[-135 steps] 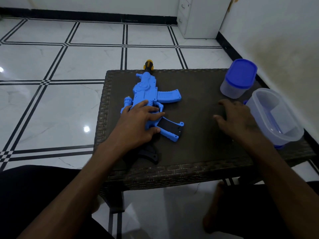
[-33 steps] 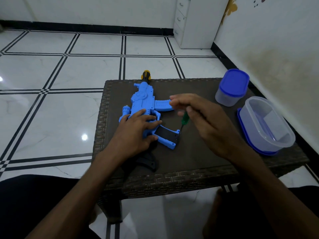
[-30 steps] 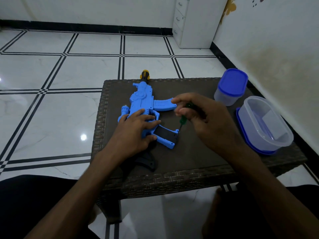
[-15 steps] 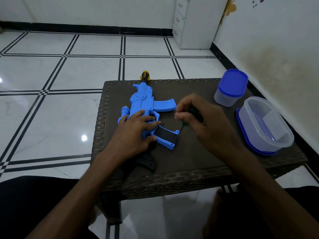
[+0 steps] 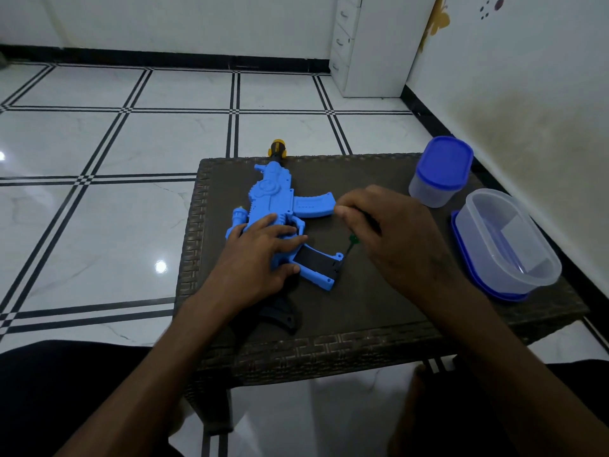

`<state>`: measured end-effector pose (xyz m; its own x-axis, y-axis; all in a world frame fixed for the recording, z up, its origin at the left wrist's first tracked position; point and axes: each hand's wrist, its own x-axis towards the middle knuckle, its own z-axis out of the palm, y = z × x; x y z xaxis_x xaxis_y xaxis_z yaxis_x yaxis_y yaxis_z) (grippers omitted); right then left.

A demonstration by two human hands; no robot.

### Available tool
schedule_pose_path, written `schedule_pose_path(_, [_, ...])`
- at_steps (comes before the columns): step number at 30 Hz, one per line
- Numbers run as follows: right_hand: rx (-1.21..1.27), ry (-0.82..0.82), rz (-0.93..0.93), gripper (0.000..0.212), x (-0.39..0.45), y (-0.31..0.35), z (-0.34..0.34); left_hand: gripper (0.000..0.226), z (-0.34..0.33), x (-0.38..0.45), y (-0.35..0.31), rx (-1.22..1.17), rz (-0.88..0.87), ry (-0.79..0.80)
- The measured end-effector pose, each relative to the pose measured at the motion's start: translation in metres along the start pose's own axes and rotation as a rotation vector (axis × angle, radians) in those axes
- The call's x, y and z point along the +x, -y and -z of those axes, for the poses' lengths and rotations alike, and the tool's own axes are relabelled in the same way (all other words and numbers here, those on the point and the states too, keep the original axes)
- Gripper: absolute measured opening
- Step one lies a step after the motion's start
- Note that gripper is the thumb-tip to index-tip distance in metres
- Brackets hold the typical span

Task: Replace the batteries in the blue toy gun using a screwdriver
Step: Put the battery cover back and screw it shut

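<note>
Blue toy gun (image 5: 275, 206) lies flat on counter (image 5: 379, 311), light hollow plastic, likely slides; left hand (image 5: 260, 255) presses spread on body, right hand (image 5: 392, 235) pinches screwdriver (image 5: 352, 243) at grip.

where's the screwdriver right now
In the head view the screwdriver is held in the right hand, tip down by the toy gun's black grip panel, mid-table.

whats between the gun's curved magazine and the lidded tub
The right hand, gripping the screwdriver, in the head view.
</note>
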<state>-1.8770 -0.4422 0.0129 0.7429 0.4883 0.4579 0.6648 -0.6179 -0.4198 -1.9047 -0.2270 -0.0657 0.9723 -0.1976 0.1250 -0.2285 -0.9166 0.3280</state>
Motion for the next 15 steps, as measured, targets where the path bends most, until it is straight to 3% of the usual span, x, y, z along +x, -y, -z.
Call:
schedule_pose_path(7, [0.289, 0.25, 0.016, 0.026, -0.005, 0.006, 0.016, 0.053, 0.0, 0.0, -0.001, -0.01, 0.003, -0.003])
schedule_pose_path(11, [0.13, 0.194, 0.034, 0.009, 0.0, 0.004, 0.015, 0.054, 0.0, 0.001, 0.001, -0.003, 0.0, 0.005])
schedule_pose_path(15, [0.083, 0.223, -0.03, 0.014, 0.0, 0.007, 0.013, 0.053, 0.0, 0.0, 0.0, -0.013, 0.001, -0.004])
